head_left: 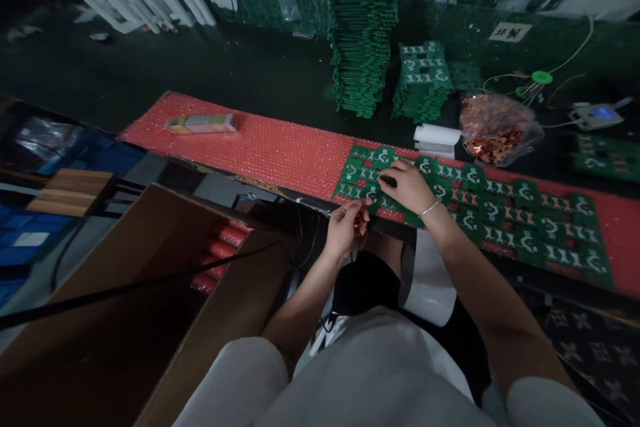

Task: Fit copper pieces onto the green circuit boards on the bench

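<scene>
Green circuit boards (520, 213) lie side by side along the red bubble wrap (280, 147). Some of them carry copper-coloured pieces in their middle row. My right hand (410, 188) is over the boards at the left end, its fingertips pinched together close to the surface. What they pinch is too small and dark to make out. Just in front of the table edge, my left hand (344, 228) is curled closed around small copper-coloured pieces (358, 223), partly hidden by the fingers. Its fingertips are near the front edge of the leftmost board.
Behind the boards stand a tall stack of circuit boards (361, 47), a shorter stack (423, 80) and a plastic bag of copper pieces (500, 130). A wrapped block (203, 123) sits on the bubble wrap. An open cardboard box (125, 293) stands at the lower left.
</scene>
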Demonstrator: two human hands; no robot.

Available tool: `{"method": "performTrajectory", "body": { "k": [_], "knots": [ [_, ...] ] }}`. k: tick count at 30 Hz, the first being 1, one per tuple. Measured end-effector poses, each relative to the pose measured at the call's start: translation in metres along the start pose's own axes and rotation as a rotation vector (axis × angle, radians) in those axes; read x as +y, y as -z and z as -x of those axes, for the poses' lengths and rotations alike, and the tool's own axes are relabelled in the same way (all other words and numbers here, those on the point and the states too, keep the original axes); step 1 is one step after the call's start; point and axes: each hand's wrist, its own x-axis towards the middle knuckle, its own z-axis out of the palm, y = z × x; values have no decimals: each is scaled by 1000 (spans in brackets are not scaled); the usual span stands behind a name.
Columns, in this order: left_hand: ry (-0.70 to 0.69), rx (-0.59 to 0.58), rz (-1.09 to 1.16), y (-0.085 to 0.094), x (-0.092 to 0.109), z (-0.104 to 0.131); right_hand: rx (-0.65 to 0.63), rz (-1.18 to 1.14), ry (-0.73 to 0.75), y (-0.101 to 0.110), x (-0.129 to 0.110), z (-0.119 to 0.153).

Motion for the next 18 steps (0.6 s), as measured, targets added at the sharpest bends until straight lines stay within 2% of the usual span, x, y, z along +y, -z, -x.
{"method": "performTrajectory", "body": {
  "k": [8,14,18],
  "knots": [
    [8,-17,29,-1,1,-2,-78,52,48,4,2,-4],
    [14,1,12,-1,4,-2,-164,134,68,10,-11,-2],
    [4,3,24,-1,8,-3,-93,62,41,23,-28,8]
  ]
}}
